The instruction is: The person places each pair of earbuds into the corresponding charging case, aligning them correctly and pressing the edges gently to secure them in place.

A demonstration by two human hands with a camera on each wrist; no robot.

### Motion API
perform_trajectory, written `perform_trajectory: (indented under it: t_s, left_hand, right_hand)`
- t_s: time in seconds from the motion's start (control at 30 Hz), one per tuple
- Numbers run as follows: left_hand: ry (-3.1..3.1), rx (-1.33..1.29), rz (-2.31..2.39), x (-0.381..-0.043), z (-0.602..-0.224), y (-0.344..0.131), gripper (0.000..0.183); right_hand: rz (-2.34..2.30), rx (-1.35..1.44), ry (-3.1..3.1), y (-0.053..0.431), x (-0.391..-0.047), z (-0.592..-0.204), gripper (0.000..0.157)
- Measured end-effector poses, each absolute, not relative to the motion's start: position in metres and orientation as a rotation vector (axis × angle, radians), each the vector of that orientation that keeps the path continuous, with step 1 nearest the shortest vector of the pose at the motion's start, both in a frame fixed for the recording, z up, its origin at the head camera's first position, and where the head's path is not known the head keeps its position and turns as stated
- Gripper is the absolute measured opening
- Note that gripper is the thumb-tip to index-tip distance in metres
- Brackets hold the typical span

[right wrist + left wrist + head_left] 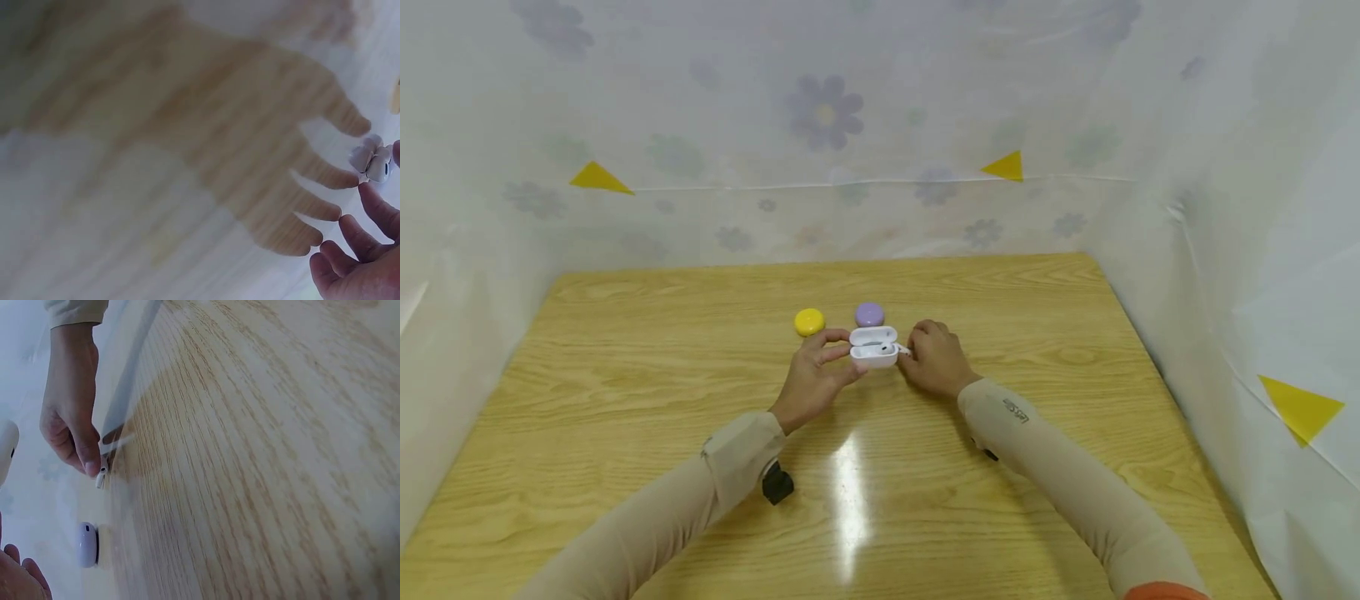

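Observation:
In the head view my left hand (812, 379) grips a white earbud case (874, 360) at its left side, fingers and thumb about it. The case's lid stands raised, and a white earbud piece with a dark spot shows at the opening. Just right of the case is my right hand (938, 358), knuckles up. From the left wrist view, the right hand's thumb and fingertips pinch a small white earbud (102, 470) low over the tabletop. White earbud parts (375, 164) also show between the right fingertips in the right wrist view.
A round yellow thing (809, 322) and a round purple one (869, 314) rest on the wooden table (700, 350) behind the hands. The purple piece has a small dark slot in the left wrist view. Pale flowered sheeting (752, 225) encloses the table's back and sides.

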State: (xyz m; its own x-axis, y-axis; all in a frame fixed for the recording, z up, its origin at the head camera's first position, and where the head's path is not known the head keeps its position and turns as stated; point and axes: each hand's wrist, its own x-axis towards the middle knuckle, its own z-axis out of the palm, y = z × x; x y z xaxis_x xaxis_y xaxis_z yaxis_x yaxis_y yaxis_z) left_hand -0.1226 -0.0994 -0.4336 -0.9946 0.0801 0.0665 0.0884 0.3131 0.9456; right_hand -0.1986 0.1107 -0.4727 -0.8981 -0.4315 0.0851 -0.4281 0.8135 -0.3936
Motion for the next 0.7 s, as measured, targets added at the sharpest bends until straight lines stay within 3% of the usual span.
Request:
perform_trajectory:
  t_s: [0.23, 0.47, 0.7]
  left_hand:
    - [-2.539, -0.159, -1.843, -0.1217, -0.4330, -0.1004, 0.032]
    - [-2.547, -0.119, -1.910, -0.1205, -0.4326, -0.1000, 0.041]
    - [-2.574, -0.133, -1.840, -0.1203, -0.4338, -0.1001, 0.033]
  right_hand:
    - [-0.647, -0.693, 2.995, 0.1101, -0.1983, -0.4745, 0.019]
    - [-0.712, -0.673, 2.935, 0.1104, -0.1996, -0.4727, 0.015]
    - [-0.745, -0.663, 2.882, 0.1109, -0.2000, -0.4679, 0.015]
